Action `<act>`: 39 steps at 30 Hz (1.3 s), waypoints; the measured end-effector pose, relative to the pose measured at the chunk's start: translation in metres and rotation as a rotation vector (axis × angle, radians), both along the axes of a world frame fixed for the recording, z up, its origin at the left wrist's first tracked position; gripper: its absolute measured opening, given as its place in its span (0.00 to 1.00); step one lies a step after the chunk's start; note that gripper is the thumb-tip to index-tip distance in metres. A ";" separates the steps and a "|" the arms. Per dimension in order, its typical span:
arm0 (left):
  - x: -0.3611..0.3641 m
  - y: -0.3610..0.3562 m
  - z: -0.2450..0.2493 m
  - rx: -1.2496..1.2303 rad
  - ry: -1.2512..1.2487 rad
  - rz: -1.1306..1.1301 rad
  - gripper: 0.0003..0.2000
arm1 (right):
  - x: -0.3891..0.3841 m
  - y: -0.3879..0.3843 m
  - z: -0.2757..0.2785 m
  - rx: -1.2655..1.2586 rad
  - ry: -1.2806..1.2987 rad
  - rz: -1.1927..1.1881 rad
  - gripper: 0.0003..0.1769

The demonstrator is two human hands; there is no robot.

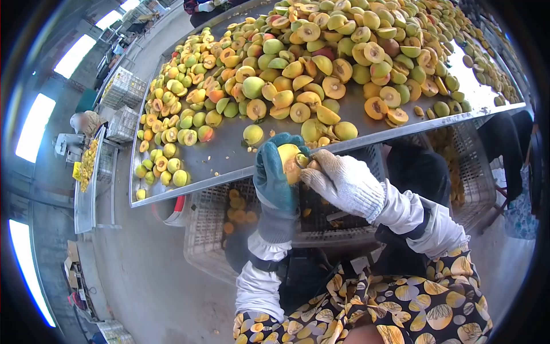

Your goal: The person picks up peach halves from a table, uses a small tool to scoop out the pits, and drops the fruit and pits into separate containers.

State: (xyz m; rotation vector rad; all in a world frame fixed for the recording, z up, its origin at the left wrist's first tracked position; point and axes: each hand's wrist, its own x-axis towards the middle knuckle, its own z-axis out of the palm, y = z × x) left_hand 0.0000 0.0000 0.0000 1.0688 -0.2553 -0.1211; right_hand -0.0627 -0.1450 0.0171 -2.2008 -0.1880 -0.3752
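As two hands (278, 178) (344, 183) hold it, one fruit (289, 162)

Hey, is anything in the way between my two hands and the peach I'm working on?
Nothing visible stands in the way. The left hand, in a teal glove, grips the peach directly. The right hand, in a white glove, holds a small tool against its cut side.
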 end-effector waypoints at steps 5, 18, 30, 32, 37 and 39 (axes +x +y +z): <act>0.005 -0.003 -0.005 0.175 -0.053 0.140 0.26 | 0.009 0.003 -0.007 0.014 0.102 0.041 0.20; -0.003 -0.007 -0.022 0.527 -0.376 0.283 0.17 | 0.019 -0.016 0.008 0.645 0.774 0.347 0.29; -0.013 -0.019 -0.033 0.572 -0.346 0.241 0.20 | 0.020 -0.027 -0.006 0.619 0.935 0.301 0.30; -0.012 -0.019 -0.039 0.731 -0.552 0.330 0.20 | 0.017 -0.025 -0.018 0.496 0.678 0.279 0.30; -0.011 -0.025 -0.040 0.660 -0.515 0.310 0.20 | 0.016 -0.026 -0.019 0.530 0.782 0.279 0.31; -0.014 -0.027 -0.038 0.371 -0.127 0.179 0.19 | 0.017 -0.016 -0.043 0.327 0.411 0.194 0.31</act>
